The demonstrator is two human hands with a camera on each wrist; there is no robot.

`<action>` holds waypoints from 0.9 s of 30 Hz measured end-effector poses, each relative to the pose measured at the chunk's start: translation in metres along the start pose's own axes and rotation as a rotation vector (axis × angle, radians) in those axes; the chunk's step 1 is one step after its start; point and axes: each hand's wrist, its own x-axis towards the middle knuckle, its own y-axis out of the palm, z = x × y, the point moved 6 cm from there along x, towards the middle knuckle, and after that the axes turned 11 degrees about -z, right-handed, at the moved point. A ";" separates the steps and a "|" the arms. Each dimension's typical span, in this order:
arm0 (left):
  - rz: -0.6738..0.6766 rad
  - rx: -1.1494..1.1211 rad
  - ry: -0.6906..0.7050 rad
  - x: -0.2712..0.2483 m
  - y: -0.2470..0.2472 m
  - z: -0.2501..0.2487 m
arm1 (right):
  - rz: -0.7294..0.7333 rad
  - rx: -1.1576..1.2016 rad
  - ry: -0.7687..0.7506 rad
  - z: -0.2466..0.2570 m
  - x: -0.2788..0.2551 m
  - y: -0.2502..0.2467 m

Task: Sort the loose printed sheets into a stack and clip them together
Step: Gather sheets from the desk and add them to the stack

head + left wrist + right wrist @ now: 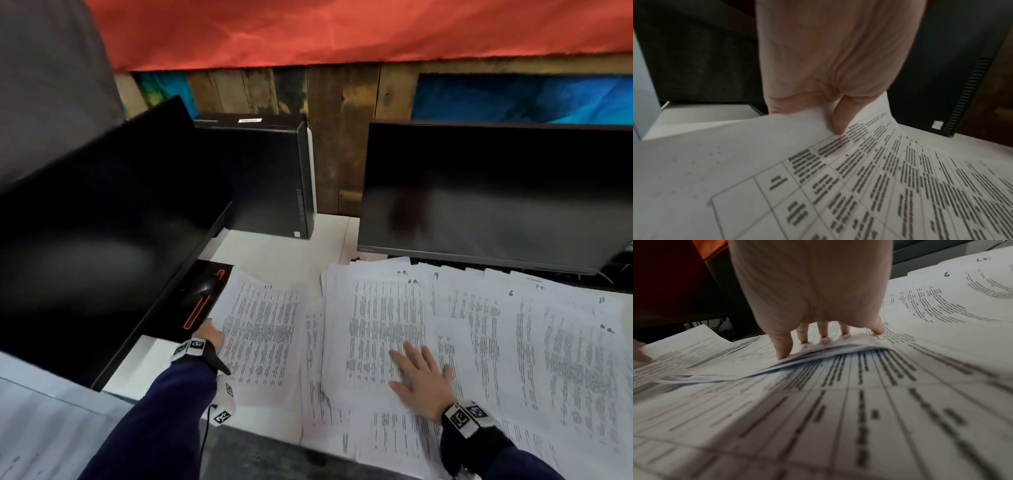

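Several printed sheets (479,342) lie spread and overlapping across the white desk. My left hand (211,337) pinches the left edge of one printed sheet (260,339) at the desk's left; in the left wrist view the thumb (838,123) lies on top of that sheet (838,186) and its edge curls up. My right hand (419,373) lies flat with spread fingers on a sheet in the middle of the pile. In the right wrist view the fingertips (784,352) press on that top sheet (748,368), whose near edge lifts off the page below. No clip is in view.
A dark monitor (493,195) stands behind the papers at the right, another monitor (102,233) leans at the left. A black computer tower (270,174) stands between them, a black mouse (200,291) on a black pad beside my left hand. The desk's front edge (267,437) is close.
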 end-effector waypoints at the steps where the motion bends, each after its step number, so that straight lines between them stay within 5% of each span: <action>1: -0.063 0.008 -0.032 -0.012 -0.004 -0.007 | -0.006 0.012 0.005 0.000 -0.001 -0.002; 3: -0.266 0.095 -0.064 -0.038 -0.014 -0.022 | -0.042 0.049 0.041 0.000 -0.001 -0.007; 6: -0.356 0.069 0.224 -0.077 0.000 -0.074 | -0.265 0.211 0.222 -0.011 -0.002 -0.027; 9: -0.036 -0.129 0.456 -0.125 0.054 -0.128 | -0.396 0.484 0.545 -0.038 0.003 -0.038; 13: 0.217 -0.056 0.298 -0.152 0.096 -0.151 | -0.294 0.759 0.813 -0.051 0.011 -0.036; 19: 0.305 -0.222 0.104 -0.146 0.106 -0.147 | -0.200 1.084 0.785 -0.029 0.017 -0.018; 24: 0.066 -0.219 0.214 -0.148 0.095 -0.151 | -0.278 1.360 0.700 -0.045 0.000 -0.030; 27: 0.081 -0.301 0.352 -0.159 0.100 -0.171 | -0.428 1.146 0.862 -0.095 -0.013 -0.033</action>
